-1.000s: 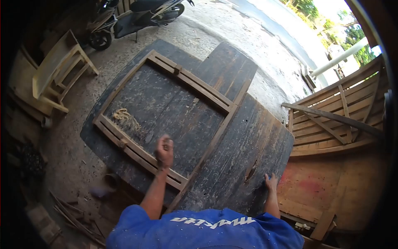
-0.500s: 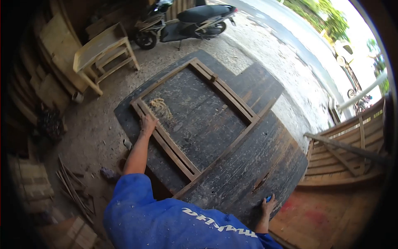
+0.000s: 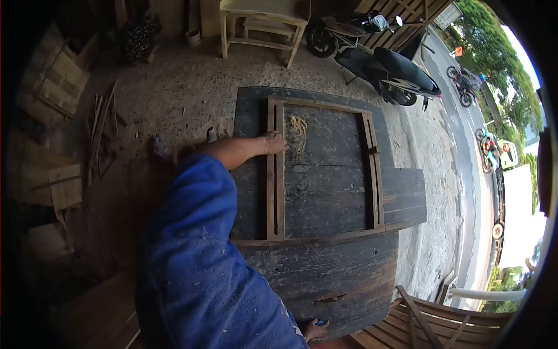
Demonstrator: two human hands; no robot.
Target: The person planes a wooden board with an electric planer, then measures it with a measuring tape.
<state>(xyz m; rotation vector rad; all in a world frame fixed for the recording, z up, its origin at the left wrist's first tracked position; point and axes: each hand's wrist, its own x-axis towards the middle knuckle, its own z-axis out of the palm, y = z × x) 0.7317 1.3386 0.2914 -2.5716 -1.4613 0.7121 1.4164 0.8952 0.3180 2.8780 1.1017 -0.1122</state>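
A pale wooden frame (image 3: pixel 322 231) lies flat on a dark, worn plank table (image 3: pixel 331 279). My left hand (image 3: pixel 273 142) rests on the frame's left rail, fingers curled over it, next to a small heap of wood shavings (image 3: pixel 299 125). My right hand (image 3: pixel 314 329) grips the near edge of the dark table at the bottom of the view, with something small and blue by its fingers. My blue sleeve fills the lower left and hides part of the table.
A wooden stool (image 3: pixel 263 20) and a parked scooter (image 3: pixel 383 64) stand beyond the table on the concrete floor. Loose sticks (image 3: pixel 102 125) and stacked boards (image 3: pixel 49 81) lie at the left. A slatted wooden panel (image 3: pixel 442 326) leans at the lower right. A road runs along the right.
My view has swung round to the left. My left hand slid further along the frame's rail towards the shavings. My right hand stays on the table's edge.
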